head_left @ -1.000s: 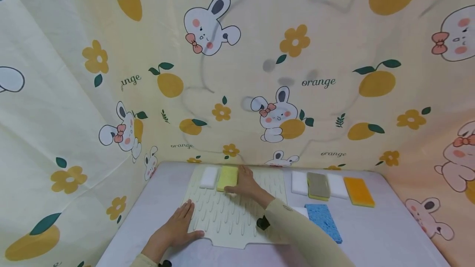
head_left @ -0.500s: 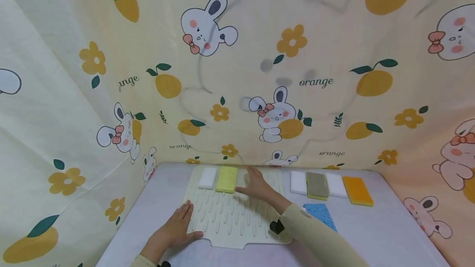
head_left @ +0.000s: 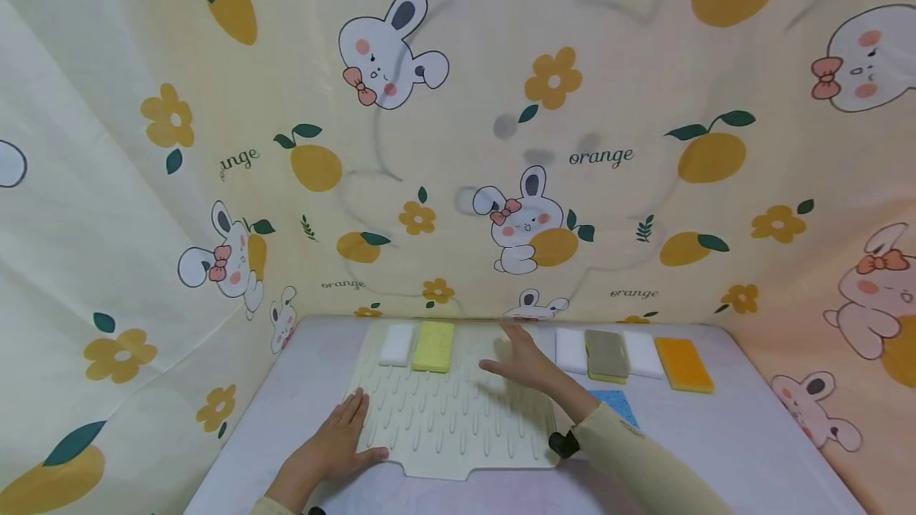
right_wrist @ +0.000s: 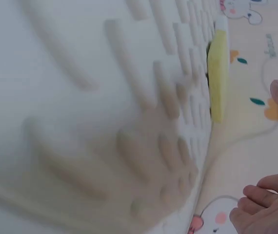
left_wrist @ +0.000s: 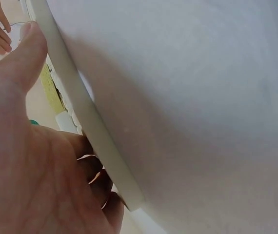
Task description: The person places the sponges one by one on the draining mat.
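Yellow sponge (head_left: 432,346) and white sponge (head_left: 397,344) sit on the ribbed mat (head_left: 429,463) in the head view, seemingly done; grey sponge (head_left: 607,353), orange sponge (head_left: 683,364) and blue sponge (head_left: 617,405) remain off it. Left wrist view: left hand (left_wrist: 41,165) touches the mat's edge, thumb apart from fingers. Right wrist view: right hand (right_wrist: 270,205) empty, thumb and fingers apart.

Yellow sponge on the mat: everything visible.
The yellow sponge is a rectangular, foam-like block, with dark patches showing along its underside in the right wrist view. It lies flat near the far edge of the cream ridged mat, close to the right of a white block. Neither hand touches it; the right hand is apart from it.
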Demonstrator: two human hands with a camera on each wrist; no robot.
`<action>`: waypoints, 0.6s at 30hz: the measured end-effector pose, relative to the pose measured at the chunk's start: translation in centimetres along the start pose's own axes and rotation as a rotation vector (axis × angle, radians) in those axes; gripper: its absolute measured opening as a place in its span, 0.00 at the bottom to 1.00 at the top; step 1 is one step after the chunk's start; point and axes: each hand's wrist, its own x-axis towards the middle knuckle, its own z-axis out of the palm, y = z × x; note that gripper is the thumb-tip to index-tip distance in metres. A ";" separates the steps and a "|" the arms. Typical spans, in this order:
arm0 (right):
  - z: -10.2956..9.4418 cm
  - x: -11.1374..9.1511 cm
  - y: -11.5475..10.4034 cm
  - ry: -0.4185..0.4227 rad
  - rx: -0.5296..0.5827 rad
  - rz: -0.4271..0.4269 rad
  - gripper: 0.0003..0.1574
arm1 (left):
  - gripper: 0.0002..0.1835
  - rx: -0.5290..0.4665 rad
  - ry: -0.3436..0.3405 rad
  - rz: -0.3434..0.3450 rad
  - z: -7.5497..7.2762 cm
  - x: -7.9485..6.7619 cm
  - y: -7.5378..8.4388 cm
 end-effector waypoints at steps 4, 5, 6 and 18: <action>-1.1 -0.9 1.0 -0.003 0.018 -0.006 0.67 | 0.64 0.005 0.007 -0.006 0.1 0.1 0.0; -1.4 -1.2 1.2 -0.004 0.020 -0.008 0.67 | 0.64 0.013 0.009 -0.008 0.1 0.0 0.0; -1.6 -1.4 1.4 -0.006 0.020 -0.009 0.67 | 0.64 0.019 0.010 -0.010 0.1 0.0 0.0; -4.5 -3.9 3.4 -0.012 -0.008 0.030 0.67 | 0.65 0.018 0.007 0.016 0.2 -0.1 -0.1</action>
